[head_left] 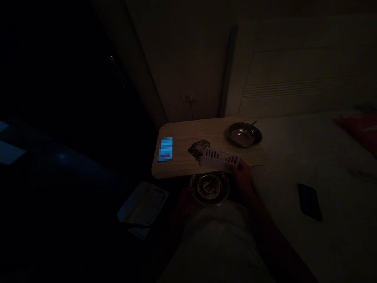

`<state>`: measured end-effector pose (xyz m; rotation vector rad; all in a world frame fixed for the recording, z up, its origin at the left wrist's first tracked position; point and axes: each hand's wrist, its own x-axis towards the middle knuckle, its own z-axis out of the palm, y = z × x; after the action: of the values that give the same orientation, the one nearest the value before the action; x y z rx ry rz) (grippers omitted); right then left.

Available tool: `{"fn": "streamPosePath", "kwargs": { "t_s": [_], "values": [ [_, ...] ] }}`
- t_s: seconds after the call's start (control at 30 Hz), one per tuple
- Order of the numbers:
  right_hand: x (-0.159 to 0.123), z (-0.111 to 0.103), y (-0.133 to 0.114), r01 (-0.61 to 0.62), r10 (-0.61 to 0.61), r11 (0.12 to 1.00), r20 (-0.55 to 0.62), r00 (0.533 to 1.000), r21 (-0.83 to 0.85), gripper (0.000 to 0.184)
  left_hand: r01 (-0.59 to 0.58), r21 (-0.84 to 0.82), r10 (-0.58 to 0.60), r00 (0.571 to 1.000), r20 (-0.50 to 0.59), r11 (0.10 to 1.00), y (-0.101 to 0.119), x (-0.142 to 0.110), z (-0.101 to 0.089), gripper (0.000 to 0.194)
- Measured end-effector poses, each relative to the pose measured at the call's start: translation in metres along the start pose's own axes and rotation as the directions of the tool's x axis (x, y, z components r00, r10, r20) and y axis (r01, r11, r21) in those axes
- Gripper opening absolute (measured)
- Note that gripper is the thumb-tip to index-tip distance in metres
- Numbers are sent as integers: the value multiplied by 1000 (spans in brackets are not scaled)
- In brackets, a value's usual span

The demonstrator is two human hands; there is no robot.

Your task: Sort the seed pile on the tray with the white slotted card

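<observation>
My right hand is closed on the right end of a pale, flat piece with a row of slots, perhaps plastic. It lies over the near side of a pile of small dark bits on the wooden tabletop. Just below the table's near edge is a round metal bowl with dark bits inside. My left hand is at the bowl's left rim and seems to grip it, though its fingers are mostly lost in the dark.
A second metal bowl, with a handle sticking out, stands at the table's right end. A lit, blurred screen lies at the left. A dark phone rests on the bed. A pale container sits low at left. The room is very dim.
</observation>
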<state>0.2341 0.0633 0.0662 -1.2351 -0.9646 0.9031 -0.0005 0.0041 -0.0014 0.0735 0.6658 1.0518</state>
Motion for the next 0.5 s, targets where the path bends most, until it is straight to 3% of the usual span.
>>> {"fn": "streamPosePath", "kwargs": {
  "t_s": [0.27,0.5],
  "values": [
    [-1,0,-2,18,-18,999,-4,1000,-36,28,25,-25,-25,1000,17,999,1,2,-1,35],
    [-2,6,-1,54,-47,995,72,996,-89,28,41,-33,-40,998,47,999,0,4,-4,38]
  ]
}}
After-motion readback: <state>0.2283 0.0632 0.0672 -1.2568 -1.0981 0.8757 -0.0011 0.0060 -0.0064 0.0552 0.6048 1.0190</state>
